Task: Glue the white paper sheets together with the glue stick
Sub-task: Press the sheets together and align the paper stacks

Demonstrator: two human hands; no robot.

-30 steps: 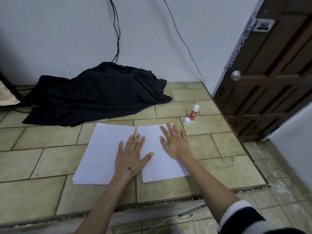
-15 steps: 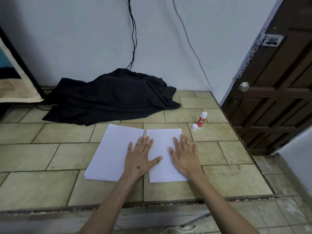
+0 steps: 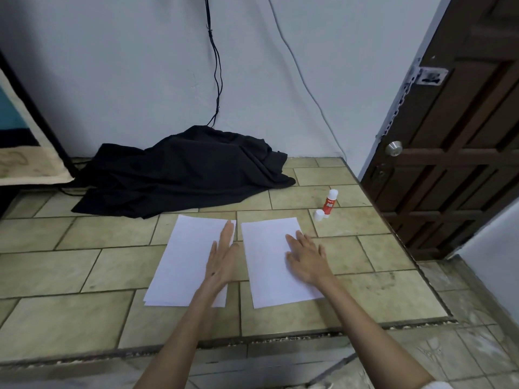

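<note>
While both arms reach out over the tiled floor (image 3: 280, 315), 2 lots of white paper lie side by side with a thin gap between them. At the far left a framed picture (image 3: 16, 153) leans by the wall. Next to it a black cloth (image 3: 182, 169) sits in a heap, and 2 dark cords (image 3: 216, 66) hang down the wall into it. In front of the cloth is the left paper stack (image 3: 182, 262). The left hand (image 3: 220, 258) lies flat along its right edge, fingers (image 3: 227, 231) straight and pressed together. Then comes the right paper sheet (image 3: 266, 259). The right hand (image 3: 306, 258) rests flat on its right side, fingers straight and a little spread, and part of the hand hangs over the floor. Past the sheet's far right corner stands the glue stick (image 3: 330, 202), red and white, with its white cap (image 3: 319, 215) off and just beside it. No hand touches the glue. A brown door (image 3: 460, 136) with a round knob (image 3: 393, 148) is at the far right.
</note>
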